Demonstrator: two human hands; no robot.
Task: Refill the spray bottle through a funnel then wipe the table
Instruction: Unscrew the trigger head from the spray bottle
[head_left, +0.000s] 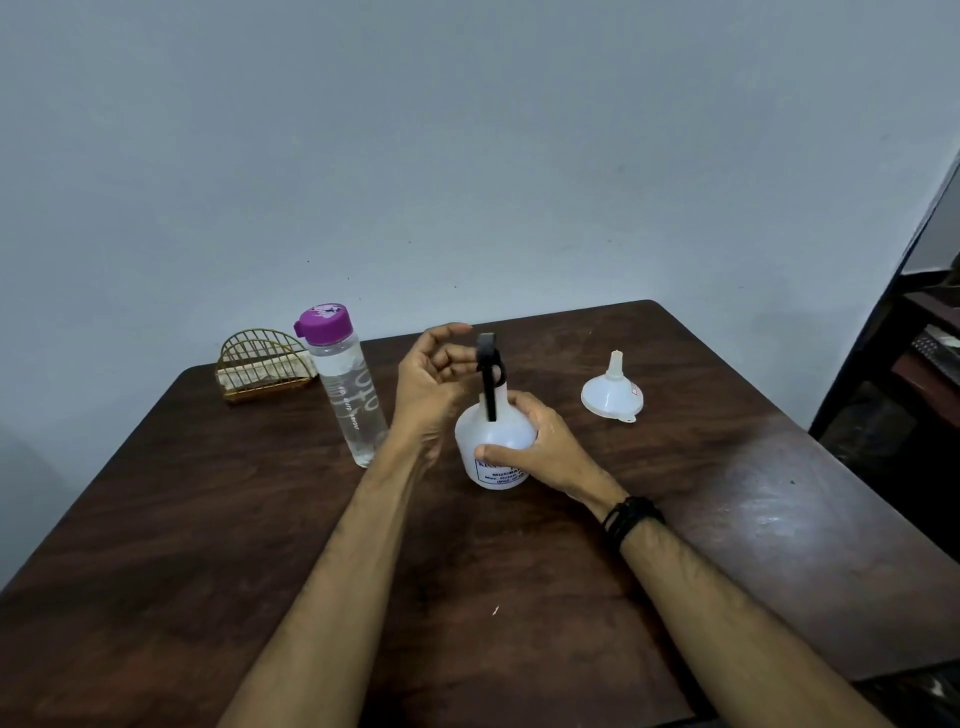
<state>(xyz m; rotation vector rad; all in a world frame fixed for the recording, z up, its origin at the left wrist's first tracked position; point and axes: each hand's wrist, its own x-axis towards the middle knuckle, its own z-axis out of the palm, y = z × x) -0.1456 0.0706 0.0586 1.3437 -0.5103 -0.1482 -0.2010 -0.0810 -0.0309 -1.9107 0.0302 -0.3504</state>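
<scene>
A white spray bottle (488, 441) with a black trigger head (488, 358) stands upright mid-table. My right hand (535, 441) wraps around its body from the right. My left hand (436, 374) is at the black head, its lower fingers curled on the head's left side, thumb and forefinger apart above. A clear water bottle (348, 395) with a purple cap stands just left of my left wrist. A white funnel (613, 392) rests upside down, spout up, to the right of the spray bottle.
A gold wire napkin holder (262, 366) with napkins sits at the far left corner of the dark wooden table (519, 597). A grey wall lies behind. Dark shelving (919, 364) stands off the table's right side.
</scene>
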